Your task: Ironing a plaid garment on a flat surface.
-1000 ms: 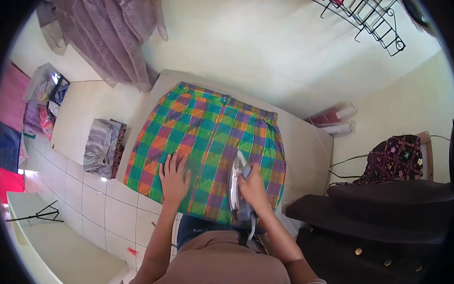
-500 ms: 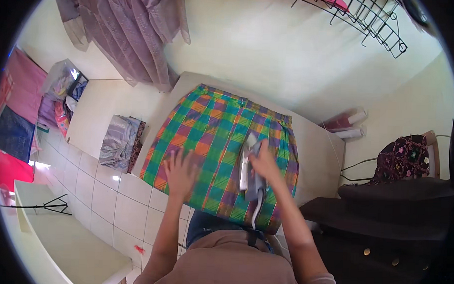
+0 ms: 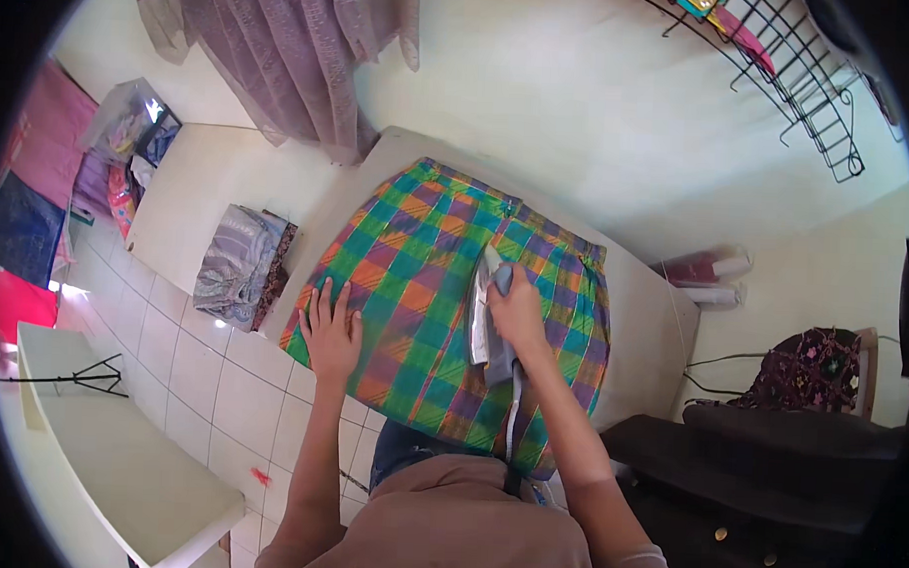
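Plaid garment [image 3: 414,303] dead centre, iron [image 3: 480,330] on it at three o'clock, right hand [image 3: 517,311] wrapping its fingers round the handle [image 3: 503,277], and at nine the left hand [image 3: 330,345], fingers splayed, seemingly steadying the fabric against the beige tabletop [image 3: 649,311]!

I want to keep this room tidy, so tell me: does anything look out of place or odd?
A red scrap lies on the pale floor, left of the left forearm; it looks dropped, though I cannot tell what it is. The cloth and iron show no clear damage.
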Available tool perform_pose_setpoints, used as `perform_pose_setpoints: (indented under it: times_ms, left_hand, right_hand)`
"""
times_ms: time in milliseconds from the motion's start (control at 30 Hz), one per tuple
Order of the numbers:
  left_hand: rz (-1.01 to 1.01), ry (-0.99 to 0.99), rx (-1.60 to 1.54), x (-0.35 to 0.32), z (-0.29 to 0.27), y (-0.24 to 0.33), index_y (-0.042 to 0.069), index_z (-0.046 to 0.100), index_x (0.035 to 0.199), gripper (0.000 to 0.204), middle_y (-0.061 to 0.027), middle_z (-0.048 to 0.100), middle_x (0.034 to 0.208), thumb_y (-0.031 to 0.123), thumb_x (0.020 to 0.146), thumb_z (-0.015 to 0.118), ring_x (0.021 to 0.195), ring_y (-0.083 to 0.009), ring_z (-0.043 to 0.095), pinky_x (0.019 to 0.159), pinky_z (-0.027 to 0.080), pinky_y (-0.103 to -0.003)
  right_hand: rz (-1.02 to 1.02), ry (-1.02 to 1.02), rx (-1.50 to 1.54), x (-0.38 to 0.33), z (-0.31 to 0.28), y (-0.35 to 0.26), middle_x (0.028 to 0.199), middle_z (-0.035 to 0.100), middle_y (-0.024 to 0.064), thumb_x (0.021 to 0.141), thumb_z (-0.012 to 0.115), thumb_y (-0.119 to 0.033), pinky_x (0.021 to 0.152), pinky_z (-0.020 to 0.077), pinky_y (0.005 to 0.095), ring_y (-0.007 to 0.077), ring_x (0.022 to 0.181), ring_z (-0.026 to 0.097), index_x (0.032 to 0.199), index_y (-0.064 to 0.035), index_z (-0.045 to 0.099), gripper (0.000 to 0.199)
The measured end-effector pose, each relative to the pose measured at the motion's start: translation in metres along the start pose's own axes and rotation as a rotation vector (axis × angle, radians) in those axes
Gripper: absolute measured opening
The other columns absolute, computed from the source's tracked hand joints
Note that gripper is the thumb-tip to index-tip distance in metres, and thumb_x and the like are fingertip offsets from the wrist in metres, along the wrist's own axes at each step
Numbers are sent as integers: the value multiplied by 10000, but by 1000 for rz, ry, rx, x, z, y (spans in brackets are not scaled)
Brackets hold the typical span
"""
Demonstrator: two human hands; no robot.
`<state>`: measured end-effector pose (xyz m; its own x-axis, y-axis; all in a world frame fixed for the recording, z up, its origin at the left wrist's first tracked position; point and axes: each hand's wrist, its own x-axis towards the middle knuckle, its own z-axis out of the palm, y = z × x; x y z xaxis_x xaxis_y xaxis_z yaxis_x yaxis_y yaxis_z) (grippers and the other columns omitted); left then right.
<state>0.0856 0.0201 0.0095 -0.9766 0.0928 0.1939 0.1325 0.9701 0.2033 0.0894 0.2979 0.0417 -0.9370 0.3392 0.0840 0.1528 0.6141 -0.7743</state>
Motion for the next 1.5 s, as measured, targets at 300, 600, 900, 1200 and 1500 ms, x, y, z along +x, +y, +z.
perform_pose_setpoints:
  times_ms: [300, 600, 900, 1200, 1500]
  left_hand:
    - [-56, 26, -112, 1, 3, -6, 165, 450, 1308, 444, -15, 377, 1403, 284, 882, 486, 1316, -242, 313, 1088, 175, -478]
    - [-53, 62, -135, 3, 0, -5, 144, 467, 1283, 412, -19, 412, 1374, 235, 882, 493, 1286, -239, 360, 1077, 206, -468]
    - [-228, 387, -626, -5, 3, -19, -24, 584, 1009, 248, -152, 602, 1055, -57, 815, 434, 1000, -284, 567, 877, 426, -337]
    - [-234, 395, -606, -10, 7, -25, -2, 588, 995, 215, -128, 598, 1053, -15, 834, 446, 1027, -294, 540, 867, 426, -364]
    - [-229, 348, -594, -3, 3, -21, -38, 580, 993, 209, -159, 599, 1021, 9, 872, 416, 998, -293, 555, 906, 400, -353]
  right_hand:
    - [227, -180, 141, -11, 5, -16, 618, 582, 147, 831, 547, -104, 365, 432, 354, 230, 410, 564, 1088, 30, 460, 302]
    - [109, -135, 109, -14, 59, -50, 645, 587, 171, 827, 568, -122, 402, 442, 394, 260, 424, 568, 1123, -19, 399, 356]
    - [289, 49, 416, 85, 87, -63, 709, 547, 109, 785, 614, -63, 364, 419, 299, 150, 428, 518, 1092, 31, 368, 404]
    - [541, -29, 727, -15, 115, -112, 752, 548, 93, 764, 626, -40, 385, 411, 286, 144, 470, 516, 1117, -17, 353, 447]
    - [468, 264, 560, 92, 148, -82, 940, 595, 253, 701, 673, -96, 794, 453, 427, 397, 882, 593, 1070, 12, 437, 451]
